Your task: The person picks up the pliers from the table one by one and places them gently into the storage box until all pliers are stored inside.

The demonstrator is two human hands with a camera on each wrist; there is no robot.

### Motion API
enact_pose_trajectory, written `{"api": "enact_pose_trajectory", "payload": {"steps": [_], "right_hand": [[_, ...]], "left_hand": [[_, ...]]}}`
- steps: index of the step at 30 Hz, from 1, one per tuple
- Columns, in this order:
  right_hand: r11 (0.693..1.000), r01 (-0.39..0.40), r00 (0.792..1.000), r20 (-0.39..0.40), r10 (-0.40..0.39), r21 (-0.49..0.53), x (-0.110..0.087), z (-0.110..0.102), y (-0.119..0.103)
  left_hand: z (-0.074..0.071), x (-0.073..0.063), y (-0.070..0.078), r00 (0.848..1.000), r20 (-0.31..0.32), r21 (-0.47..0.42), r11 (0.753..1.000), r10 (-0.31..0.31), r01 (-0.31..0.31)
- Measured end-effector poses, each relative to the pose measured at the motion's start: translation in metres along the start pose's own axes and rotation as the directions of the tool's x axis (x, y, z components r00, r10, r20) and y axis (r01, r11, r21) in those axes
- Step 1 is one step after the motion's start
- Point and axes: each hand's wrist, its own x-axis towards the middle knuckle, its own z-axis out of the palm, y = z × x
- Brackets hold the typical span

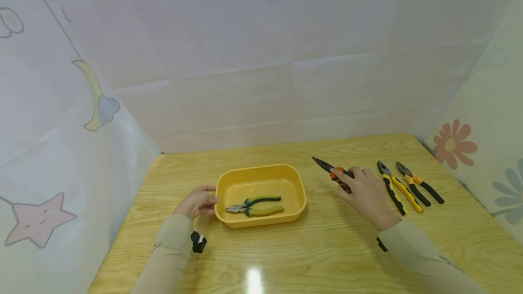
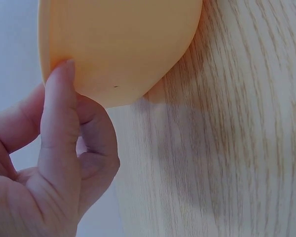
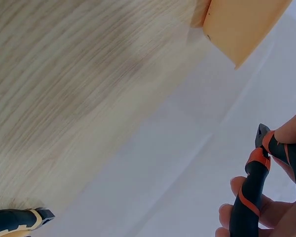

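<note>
My left hand [image 1: 198, 202] pinches the left rim of a yellow plastic basin [image 1: 261, 223] on the table, thumb on one side of the wall. Inside the basin lies a pair of combination pliers [image 1: 265, 211] with green and yellow handles, jaws to the left. To the basin's right, my right hand [image 1: 367, 196] holds long-nose pliers [image 1: 324, 164] by their black and orange handles. Their dark tip points up and left, toward the basin side. In the right wrist view the long-nose pliers [image 3: 251, 192] show mostly handle, with fingers curled round them.
At the right of the wooden table [image 1: 318, 253] lie yellow-and-black pliers [image 1: 402, 191] and, beside them, orange-and-black pliers [image 1: 421, 186]. A pale cloth backdrop [image 1: 245, 57] stands along the table's back edge, with printed cloth on both sides.
</note>
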Motion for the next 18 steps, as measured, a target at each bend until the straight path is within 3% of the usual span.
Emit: {"api": "enact_pose_trajectory", "payload": {"steps": [9,18], "right_hand": [[0.998,-0.012,0.999,0.051,0.009,0.058,0.007,0.003,-0.011],[0.996,0.007,1.000,0.029,-0.009,0.084,0.014,0.006,-0.020]], "left_hand": [[0.000,0.001,0.000,1.000,0.002,-0.003,1.000,0.002,-0.002],[0.000,0.002,0.000,1.000,0.003,-0.001,1.000,0.002,-0.002]]}}
